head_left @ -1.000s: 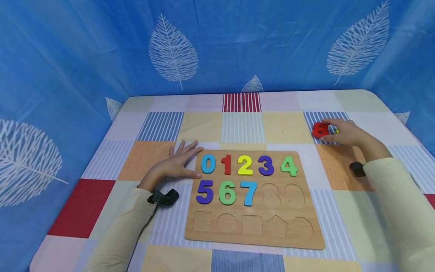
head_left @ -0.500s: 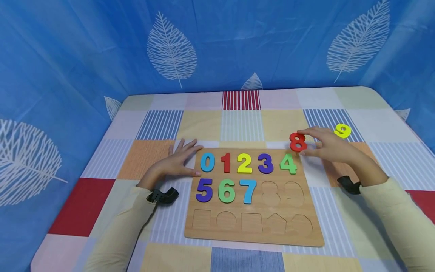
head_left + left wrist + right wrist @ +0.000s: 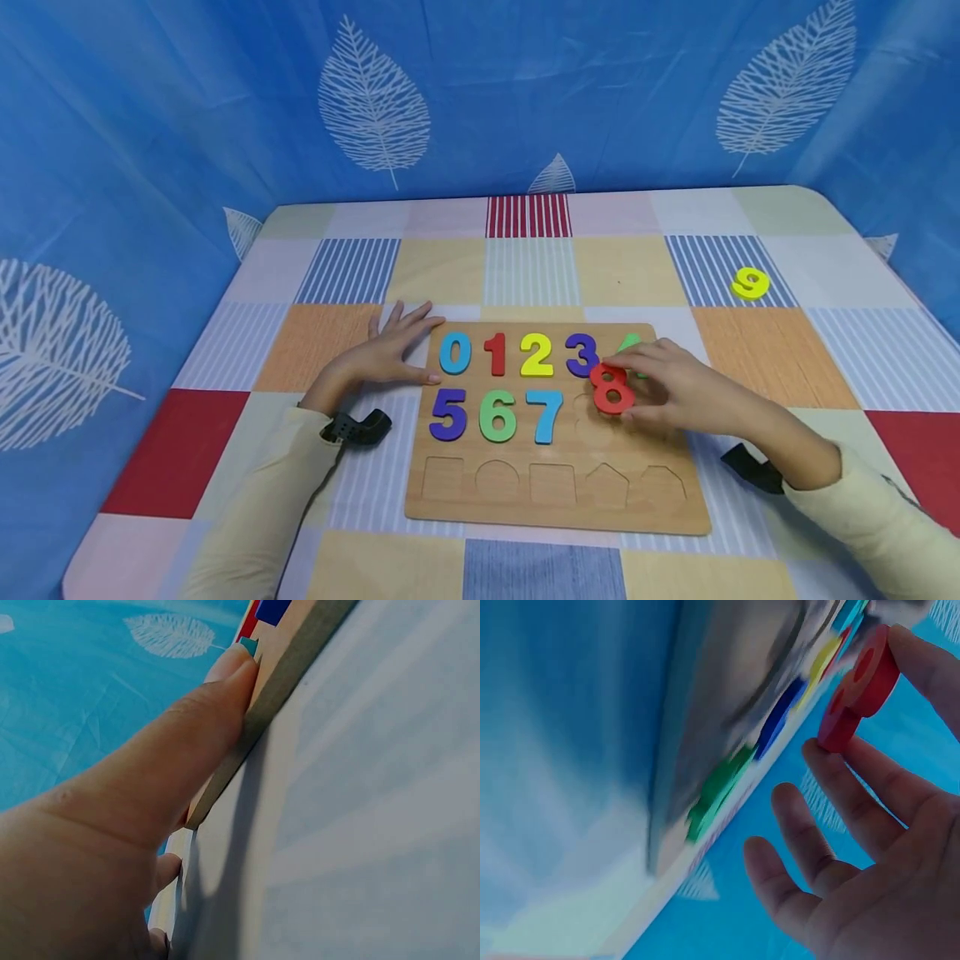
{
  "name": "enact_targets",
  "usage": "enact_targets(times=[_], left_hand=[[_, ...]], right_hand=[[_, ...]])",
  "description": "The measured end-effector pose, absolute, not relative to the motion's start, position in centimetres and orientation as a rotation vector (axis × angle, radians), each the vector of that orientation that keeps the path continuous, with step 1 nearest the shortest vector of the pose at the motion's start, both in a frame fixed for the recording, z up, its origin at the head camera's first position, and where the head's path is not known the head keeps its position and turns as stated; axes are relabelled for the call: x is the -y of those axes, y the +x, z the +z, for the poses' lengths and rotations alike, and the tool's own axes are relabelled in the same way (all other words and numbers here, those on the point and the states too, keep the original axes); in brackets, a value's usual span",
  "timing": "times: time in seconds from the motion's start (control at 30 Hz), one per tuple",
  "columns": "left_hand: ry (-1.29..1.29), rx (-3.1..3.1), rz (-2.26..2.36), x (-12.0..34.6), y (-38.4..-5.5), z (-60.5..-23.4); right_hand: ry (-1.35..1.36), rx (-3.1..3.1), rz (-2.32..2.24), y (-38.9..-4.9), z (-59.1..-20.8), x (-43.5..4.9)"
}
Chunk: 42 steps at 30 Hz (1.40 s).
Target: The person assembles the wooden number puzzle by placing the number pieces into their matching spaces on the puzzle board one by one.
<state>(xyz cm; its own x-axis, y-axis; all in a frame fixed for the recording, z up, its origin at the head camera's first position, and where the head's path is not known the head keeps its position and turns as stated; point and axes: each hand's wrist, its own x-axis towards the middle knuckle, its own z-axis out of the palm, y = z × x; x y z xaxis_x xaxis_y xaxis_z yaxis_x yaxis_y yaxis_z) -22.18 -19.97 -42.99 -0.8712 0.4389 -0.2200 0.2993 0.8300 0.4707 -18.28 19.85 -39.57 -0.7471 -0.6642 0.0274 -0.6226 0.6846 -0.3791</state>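
Note:
My right hand pinches a red number 8 piece between thumb and fingers, holding it over the wooden number board. In the right wrist view the red 8 hangs apart from the board, tilted. At the board's upper left edge rests my left hand, fingers spread, the thumb on the rim; the left wrist view shows that thumb against the edge. The numbers 0 to 7 sit in the board, and the green 4 is partly hidden by my right hand.
A yellow number 9 piece lies on the patchwork tablecloth at the far right. Along the board's lower row run bare shape outlines. A blue leaf-patterned cloth hangs behind the table.
My right hand has carried the red 8 from the far right, leftward and nearer, over the board. The yellow 9 has come into full view. My left hand stays in place.

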Motion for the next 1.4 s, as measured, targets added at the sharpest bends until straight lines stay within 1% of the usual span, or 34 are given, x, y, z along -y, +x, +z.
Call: enact_targets(times=[0.13,0.53,1.17,1.3,1.4], left_hand=[[0.561,-2.692,0.613,20.0,-22.2,-42.9],[0.539,-2.687,0.618,19.9,-22.2,-42.8],[0.543,-2.689,0.628,19.8,-22.1,-42.8],[0.548,-2.688,0.629,19.9,-22.1,-42.9],[0.533,-2.687,0.627,19.8,-22.1,-42.8]], right_hand=[[-1.132,-2.772,-0.542,-17.2,-39.9,-19.1],[-1.107,-2.794,-0.475,-16.1,-40.1,-18.0],[-1.121,-2.831,-0.329,-15.9,-40.5,-17.6],[-1.079,-2.845,-0.337,-16.4,-39.8,-18.3],[-1.001,-2.861,-0.361,-17.5,-39.1,-19.5]])
